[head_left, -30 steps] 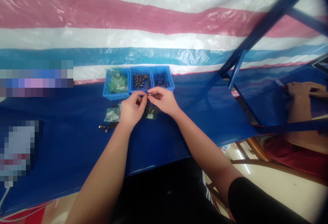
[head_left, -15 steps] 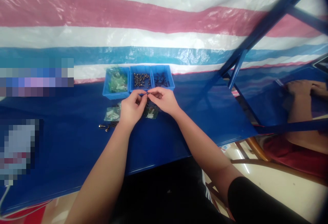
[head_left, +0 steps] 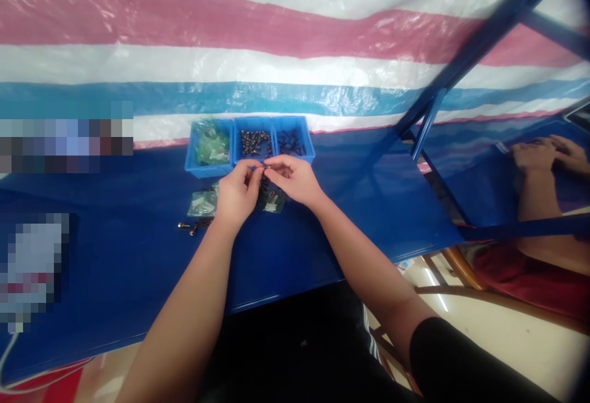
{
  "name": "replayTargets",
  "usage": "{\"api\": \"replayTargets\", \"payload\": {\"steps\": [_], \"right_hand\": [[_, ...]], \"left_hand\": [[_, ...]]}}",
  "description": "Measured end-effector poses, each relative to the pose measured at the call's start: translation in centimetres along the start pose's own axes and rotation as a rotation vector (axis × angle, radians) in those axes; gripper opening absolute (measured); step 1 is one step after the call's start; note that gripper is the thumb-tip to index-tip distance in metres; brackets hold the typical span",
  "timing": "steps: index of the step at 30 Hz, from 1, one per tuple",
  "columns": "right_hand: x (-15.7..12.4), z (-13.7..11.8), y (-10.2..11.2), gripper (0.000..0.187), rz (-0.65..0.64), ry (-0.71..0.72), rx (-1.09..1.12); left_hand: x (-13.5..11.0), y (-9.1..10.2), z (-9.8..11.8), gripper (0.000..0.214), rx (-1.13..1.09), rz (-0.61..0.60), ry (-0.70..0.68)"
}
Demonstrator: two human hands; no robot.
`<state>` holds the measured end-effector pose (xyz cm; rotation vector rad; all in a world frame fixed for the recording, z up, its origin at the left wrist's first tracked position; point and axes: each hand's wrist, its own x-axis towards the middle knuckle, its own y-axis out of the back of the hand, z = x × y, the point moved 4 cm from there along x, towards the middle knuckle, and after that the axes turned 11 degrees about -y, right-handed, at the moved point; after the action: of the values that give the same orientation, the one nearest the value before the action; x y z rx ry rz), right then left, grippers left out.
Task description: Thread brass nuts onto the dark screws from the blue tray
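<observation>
My left hand and my right hand meet fingertip to fingertip just in front of the blue bins. Both are closed in a pinch around something small that the fingers mostly hide. Behind them stand a left bin with clear greenish plastic bags, a middle bin of brassy metal fittings, and a right bin of dark small parts. A small bag with white pieces lies left of my left hand; another bag lies below my right hand.
Several dark and brassy screw-like parts lie beside my left forearm on the blue table. A blue metal frame rises at the right. Beyond it rest another person's hands. A striped plastic sheet hangs behind.
My hands stay nearly in place, with fingertips shifting slightly around the small piece. At the right, the other person's hands have moved a little.
</observation>
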<state>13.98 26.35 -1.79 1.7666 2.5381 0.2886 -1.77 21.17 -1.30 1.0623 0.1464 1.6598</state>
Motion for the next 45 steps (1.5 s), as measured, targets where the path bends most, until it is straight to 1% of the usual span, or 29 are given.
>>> {"api": "replayTargets", "payload": {"steps": [7, 12, 21, 26, 35, 40, 45], "right_hand": [[0.1, 0.15, 0.16, 0.026, 0.03, 0.002, -0.071], [0.19, 0.24, 0.22, 0.026, 0.041, -0.01, -0.069], [0.01, 0.14, 0.1, 0.027, 0.031, -0.014, -0.075], [-0.12, -0.26, 0.1, 0.029, 0.012, 0.03, -0.045], [-0.05, -0.32, 0.13, 0.027, 0.016, 0.042, -0.074], [-0.04, -0.41, 0.12, 0.026, 0.011, 0.028, -0.098], [0.07, 0.01, 0.12, 0.027, 0.023, -0.005, -0.094]], "left_hand": [[0.12, 0.04, 0.35, 0.024, 0.018, 0.017, 0.006], [0.13, 0.15, 0.6, 0.025, -0.001, 0.022, 0.001], [0.12, 0.01, 0.08, 0.022, 0.012, 0.016, -0.001], [0.05, -0.1, -0.25, 0.026, -0.029, -0.014, 0.021], [0.04, -0.06, -0.1, 0.028, -0.023, -0.014, 0.022], [0.12, 0.06, 0.2, 0.028, -0.008, -0.012, 0.021], [0.09, 0.14, 0.32, 0.03, -0.009, 0.003, 0.037]]}}
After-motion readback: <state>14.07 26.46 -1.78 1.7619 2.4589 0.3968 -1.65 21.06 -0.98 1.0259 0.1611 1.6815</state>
